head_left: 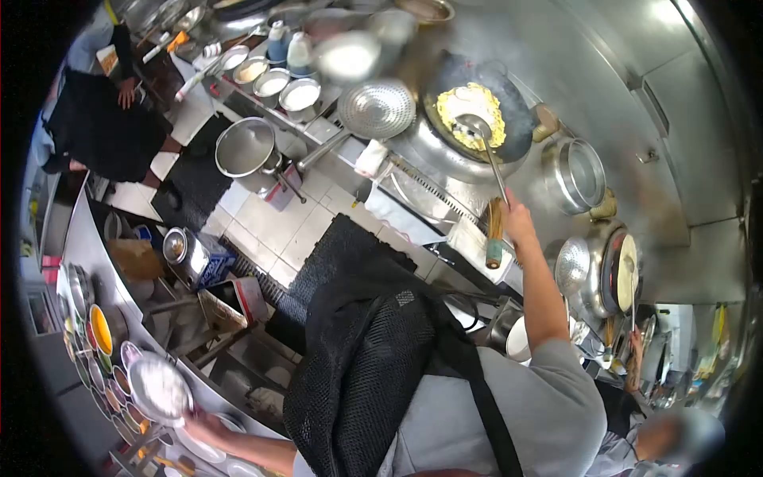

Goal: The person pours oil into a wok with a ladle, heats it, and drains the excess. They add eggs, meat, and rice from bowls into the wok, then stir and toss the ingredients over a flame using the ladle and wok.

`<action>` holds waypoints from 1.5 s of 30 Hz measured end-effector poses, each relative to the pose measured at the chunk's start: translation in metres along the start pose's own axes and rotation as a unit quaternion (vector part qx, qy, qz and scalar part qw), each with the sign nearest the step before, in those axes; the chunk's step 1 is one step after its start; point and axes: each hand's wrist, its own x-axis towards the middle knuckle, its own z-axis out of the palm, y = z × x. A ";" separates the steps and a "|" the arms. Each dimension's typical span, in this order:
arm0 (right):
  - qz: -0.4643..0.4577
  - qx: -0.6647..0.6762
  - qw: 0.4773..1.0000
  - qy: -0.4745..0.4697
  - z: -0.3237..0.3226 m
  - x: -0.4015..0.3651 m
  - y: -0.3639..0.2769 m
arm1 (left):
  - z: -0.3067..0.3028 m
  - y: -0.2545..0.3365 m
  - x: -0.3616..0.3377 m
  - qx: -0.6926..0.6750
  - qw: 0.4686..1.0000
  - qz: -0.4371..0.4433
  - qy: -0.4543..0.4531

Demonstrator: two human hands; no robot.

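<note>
My right hand (pixel 519 222) is closed around the handle of a ladle (pixel 494 165). The ladle's bowl rests on the food in a wok (pixel 517 103): yellow, egg-like pieces (pixel 497 131) with a white heap (pixel 465 102) that looks like rice. Just below that hand lies a bamboo wok brush (pixel 494 246). Out to the lower left, my left hand (pixel 199 423) grips the rim of a metal bowl (pixel 183 389) with white, rice-like food in it. The bowl is over a counter, beside several small containers of ingredients; its underside is hidden.
A perforated strainer (pixel 376 110) and a steel pot (pixel 245 147) stand left of the wok. Nested steel pots (pixel 584 175) and a second wok (pixel 608 270) are to the right. One person (pixel 103 119) stands at upper left, another (pixel 636 421) at lower right. Black mats (pixel 342 246) cover the floor.
</note>
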 end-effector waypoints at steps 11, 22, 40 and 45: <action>0.083 0.200 0.969 -0.122 -0.039 0.062 -0.008 | 0.398 0.175 -0.238 -0.249 0.851 0.036 -0.462; -0.018 0.060 0.995 -0.078 -0.058 0.063 0.078 | 0.618 0.261 -0.474 -0.149 0.779 0.312 -0.523; -0.006 0.076 0.990 0.119 -0.100 0.026 0.080 | 0.666 0.299 -0.620 -0.115 0.526 0.764 -0.355; -0.040 -0.080 0.995 -0.049 -0.027 0.057 0.082 | 0.629 0.288 -0.500 -0.119 0.708 0.586 -0.376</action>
